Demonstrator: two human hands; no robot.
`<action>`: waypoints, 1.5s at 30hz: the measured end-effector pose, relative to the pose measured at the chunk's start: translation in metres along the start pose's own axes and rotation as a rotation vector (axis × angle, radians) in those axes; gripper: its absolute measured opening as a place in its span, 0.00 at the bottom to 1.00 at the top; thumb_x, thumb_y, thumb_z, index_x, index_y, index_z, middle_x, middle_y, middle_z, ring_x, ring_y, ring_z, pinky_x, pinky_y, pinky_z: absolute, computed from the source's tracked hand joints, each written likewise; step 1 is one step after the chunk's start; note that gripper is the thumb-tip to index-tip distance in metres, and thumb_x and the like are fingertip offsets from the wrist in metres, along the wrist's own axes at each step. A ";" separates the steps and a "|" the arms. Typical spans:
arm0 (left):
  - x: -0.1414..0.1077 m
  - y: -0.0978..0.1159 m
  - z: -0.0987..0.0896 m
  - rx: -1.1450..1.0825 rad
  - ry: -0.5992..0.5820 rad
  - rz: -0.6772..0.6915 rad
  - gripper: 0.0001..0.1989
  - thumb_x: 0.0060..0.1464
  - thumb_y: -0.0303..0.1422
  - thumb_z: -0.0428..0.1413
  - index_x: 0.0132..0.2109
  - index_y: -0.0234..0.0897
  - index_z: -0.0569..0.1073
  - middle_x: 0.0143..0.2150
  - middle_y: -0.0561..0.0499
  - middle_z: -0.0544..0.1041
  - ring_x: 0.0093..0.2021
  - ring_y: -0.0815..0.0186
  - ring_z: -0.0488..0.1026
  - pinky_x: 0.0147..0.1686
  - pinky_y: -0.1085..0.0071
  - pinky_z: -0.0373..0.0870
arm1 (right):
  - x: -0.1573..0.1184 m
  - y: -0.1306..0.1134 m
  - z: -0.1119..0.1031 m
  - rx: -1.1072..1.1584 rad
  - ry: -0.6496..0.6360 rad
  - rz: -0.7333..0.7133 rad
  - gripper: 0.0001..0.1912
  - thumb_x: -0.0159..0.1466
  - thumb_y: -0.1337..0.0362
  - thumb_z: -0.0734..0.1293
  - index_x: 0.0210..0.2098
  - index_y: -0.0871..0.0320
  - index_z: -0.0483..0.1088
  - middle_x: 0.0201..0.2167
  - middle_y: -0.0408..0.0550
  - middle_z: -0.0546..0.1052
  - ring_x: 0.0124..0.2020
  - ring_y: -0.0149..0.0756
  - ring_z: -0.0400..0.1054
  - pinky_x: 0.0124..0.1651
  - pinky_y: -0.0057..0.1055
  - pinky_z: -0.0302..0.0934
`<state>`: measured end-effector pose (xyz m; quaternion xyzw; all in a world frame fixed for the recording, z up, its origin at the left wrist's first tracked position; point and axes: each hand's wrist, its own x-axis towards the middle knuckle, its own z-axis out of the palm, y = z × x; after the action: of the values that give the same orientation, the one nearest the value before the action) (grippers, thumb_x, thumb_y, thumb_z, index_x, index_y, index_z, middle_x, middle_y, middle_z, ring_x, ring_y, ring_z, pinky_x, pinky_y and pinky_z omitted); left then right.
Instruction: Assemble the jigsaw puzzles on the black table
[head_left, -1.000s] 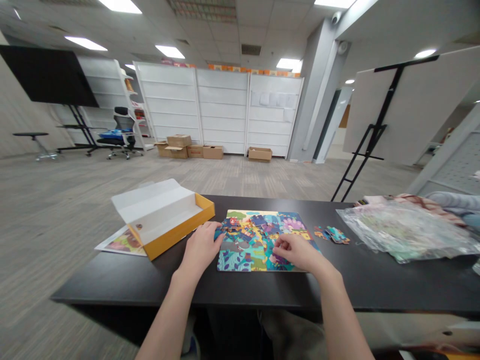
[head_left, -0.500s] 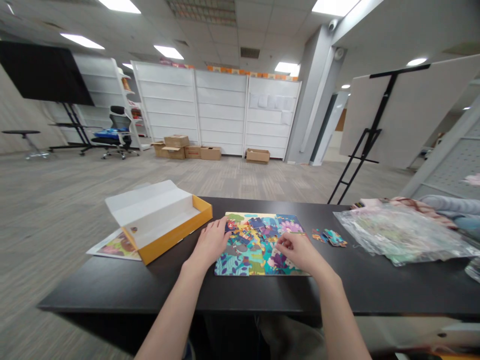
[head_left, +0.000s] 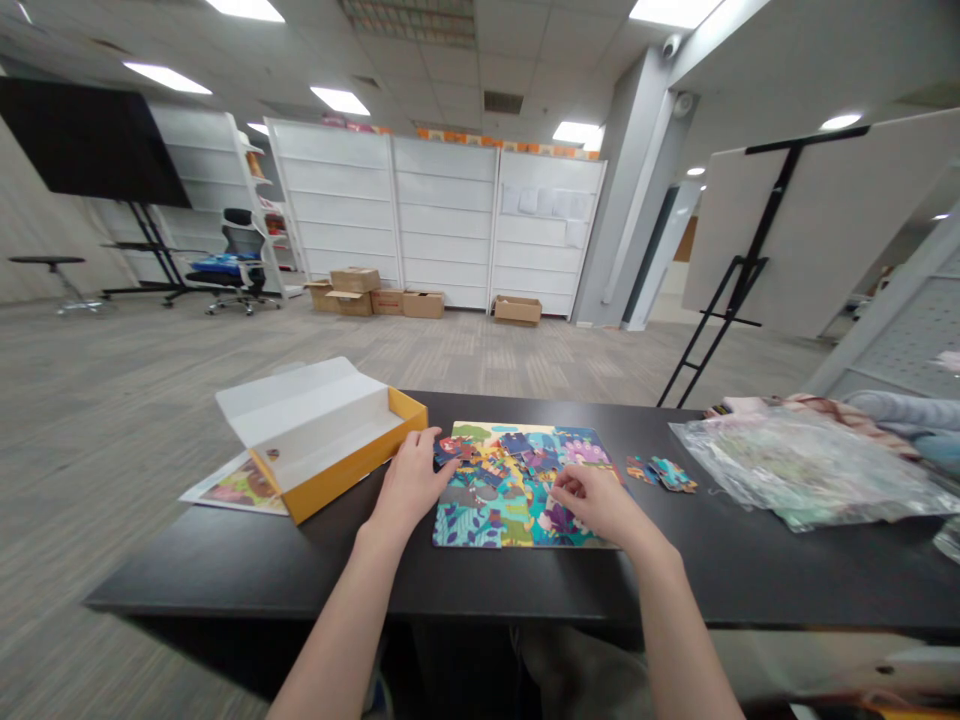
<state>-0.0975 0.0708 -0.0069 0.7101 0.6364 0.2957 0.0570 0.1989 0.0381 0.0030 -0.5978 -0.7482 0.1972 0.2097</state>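
A colourful jigsaw puzzle [head_left: 517, 500] lies flat on the black table, with several loose pieces on top of its upper left and middle. My left hand [head_left: 409, 480] is at the puzzle's left edge, fingers apart, its fingertips beside a dark piece with red on it [head_left: 453, 450]. Over the right part of the puzzle is my right hand [head_left: 592, 500], with thumb and fingers pinched together; whatever is between them is too small to make out. A few joined or stacked pieces [head_left: 671, 475] rest to the right of the puzzle.
An open yellow box [head_left: 337, 470] with a white inside stands at the left, partly over a printed sheet [head_left: 240, 490]. Clear plastic bags [head_left: 810, 465] and folded cloth [head_left: 892, 425] cover the table's right side. An easel [head_left: 742, 270] stands behind the table.
My left hand has moved slightly left, off the puzzle's left part, and the dark piece near its fingertips has shifted left past the edge. My right hand has hardly moved.
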 end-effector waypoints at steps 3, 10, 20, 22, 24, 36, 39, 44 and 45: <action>-0.003 -0.005 -0.005 -0.009 0.044 -0.026 0.23 0.60 0.37 0.55 0.59 0.35 0.66 0.55 0.39 0.72 0.52 0.53 0.75 0.53 0.59 0.71 | 0.000 0.000 0.001 0.008 -0.001 0.006 0.09 0.64 0.61 0.64 0.33 0.58 0.74 0.29 0.49 0.80 0.29 0.35 0.72 0.32 0.28 0.60; -0.016 -0.020 -0.018 0.005 0.026 -0.044 0.16 0.58 0.31 0.55 0.53 0.38 0.70 0.50 0.44 0.77 0.47 0.58 0.77 0.50 0.63 0.72 | 0.000 -0.002 0.000 -0.008 -0.006 0.002 0.09 0.64 0.61 0.65 0.33 0.58 0.74 0.29 0.48 0.79 0.29 0.35 0.71 0.32 0.28 0.60; -0.032 -0.005 -0.047 0.208 -0.048 -0.103 0.08 0.62 0.35 0.51 0.43 0.44 0.75 0.42 0.51 0.81 0.41 0.59 0.78 0.35 0.67 0.68 | 0.000 -0.003 -0.003 -0.020 0.015 0.018 0.08 0.64 0.61 0.65 0.33 0.58 0.74 0.30 0.47 0.79 0.30 0.35 0.71 0.34 0.29 0.59; -0.032 -0.003 -0.049 0.205 -0.068 -0.104 0.08 0.62 0.35 0.52 0.44 0.44 0.75 0.41 0.52 0.81 0.42 0.60 0.78 0.36 0.68 0.67 | 0.002 -0.004 -0.005 -0.067 0.070 0.039 0.07 0.63 0.62 0.65 0.34 0.57 0.74 0.32 0.48 0.80 0.32 0.37 0.72 0.36 0.30 0.60; -0.033 -0.003 -0.049 0.192 -0.090 -0.097 0.07 0.61 0.34 0.53 0.44 0.44 0.75 0.42 0.52 0.81 0.43 0.61 0.78 0.36 0.69 0.67 | 0.006 -0.006 -0.006 -0.148 0.152 0.068 0.07 0.63 0.63 0.65 0.37 0.58 0.75 0.37 0.50 0.80 0.37 0.39 0.72 0.40 0.32 0.60; -0.034 -0.006 -0.047 0.202 -0.212 -0.089 0.12 0.60 0.34 0.57 0.50 0.46 0.77 0.45 0.51 0.80 0.46 0.62 0.77 0.37 0.71 0.67 | 0.039 0.000 0.008 -0.355 0.168 0.083 0.24 0.61 0.60 0.70 0.56 0.61 0.69 0.50 0.58 0.78 0.52 0.51 0.70 0.53 0.38 0.57; -0.034 -0.007 -0.045 0.218 -0.204 -0.086 0.13 0.61 0.36 0.56 0.52 0.45 0.77 0.46 0.50 0.80 0.47 0.61 0.77 0.38 0.70 0.68 | 0.043 0.007 0.012 -0.325 0.159 0.083 0.27 0.62 0.63 0.69 0.59 0.61 0.66 0.50 0.58 0.78 0.52 0.49 0.71 0.51 0.36 0.58; -0.033 -0.007 -0.042 0.250 -0.189 -0.073 0.13 0.62 0.37 0.55 0.51 0.42 0.78 0.46 0.48 0.80 0.47 0.58 0.78 0.40 0.67 0.70 | 0.044 0.008 0.015 -0.294 0.185 0.057 0.25 0.60 0.62 0.71 0.56 0.59 0.68 0.48 0.56 0.79 0.50 0.48 0.72 0.50 0.37 0.60; -0.034 -0.007 -0.041 0.258 -0.180 -0.066 0.13 0.62 0.37 0.54 0.50 0.41 0.78 0.46 0.47 0.80 0.48 0.57 0.77 0.41 0.66 0.71 | 0.044 0.007 0.015 -0.289 0.218 0.059 0.25 0.60 0.61 0.71 0.55 0.59 0.68 0.49 0.56 0.78 0.50 0.49 0.72 0.51 0.38 0.60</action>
<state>-0.1243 0.0283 0.0122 0.7138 0.6846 0.1444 0.0317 0.1881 0.0816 -0.0097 -0.6613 -0.7237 0.0277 0.1954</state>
